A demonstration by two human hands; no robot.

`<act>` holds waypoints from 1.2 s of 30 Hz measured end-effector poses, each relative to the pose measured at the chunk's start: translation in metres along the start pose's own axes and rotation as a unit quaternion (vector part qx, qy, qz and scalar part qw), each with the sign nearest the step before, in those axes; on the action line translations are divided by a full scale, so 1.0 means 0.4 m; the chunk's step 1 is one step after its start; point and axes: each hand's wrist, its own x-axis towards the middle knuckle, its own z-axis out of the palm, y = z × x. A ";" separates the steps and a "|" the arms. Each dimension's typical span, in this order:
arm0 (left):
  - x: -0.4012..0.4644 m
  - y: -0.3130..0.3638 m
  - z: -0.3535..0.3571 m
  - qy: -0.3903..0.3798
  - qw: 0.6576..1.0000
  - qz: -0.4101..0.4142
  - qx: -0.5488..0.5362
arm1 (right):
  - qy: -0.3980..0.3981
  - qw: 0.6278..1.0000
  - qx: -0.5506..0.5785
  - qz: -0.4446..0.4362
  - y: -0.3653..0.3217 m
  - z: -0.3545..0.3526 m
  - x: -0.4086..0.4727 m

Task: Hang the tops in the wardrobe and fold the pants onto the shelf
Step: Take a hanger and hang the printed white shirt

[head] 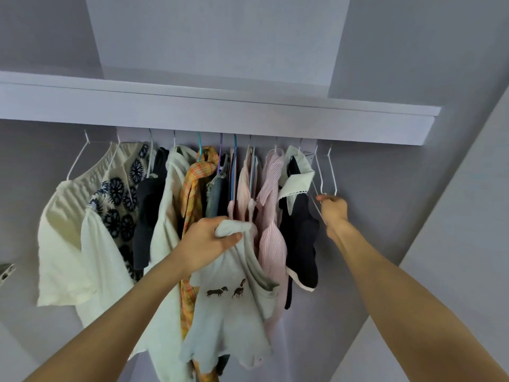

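My left hand (205, 242) grips the bunched upper edge of a pale grey top (234, 312) printed with small brown dogs; it hangs down in front of the rail's clothes. My right hand (333, 206) pinches the lower corner of an empty white wire hanger (322, 175) at the right end of the row. Several tops hang on the rail: a cream blouse (63, 238), a navy-flowered top (118, 199), an orange plaid shirt (192, 188), a pink striped shirt (271, 216) and a dark top with a white collar (300, 232).
A white shelf (220, 114) runs above the hangers and hides the rail. Pale wardrobe walls close in at the back and right (440, 188). A second empty white hanger (332, 172) hangs beside the held one.
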 end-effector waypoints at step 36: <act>-0.283 -0.069 0.098 -0.089 0.981 -0.174 -0.012 | -0.009 0.995 -0.009 -0.096 0.373 -0.247 -0.566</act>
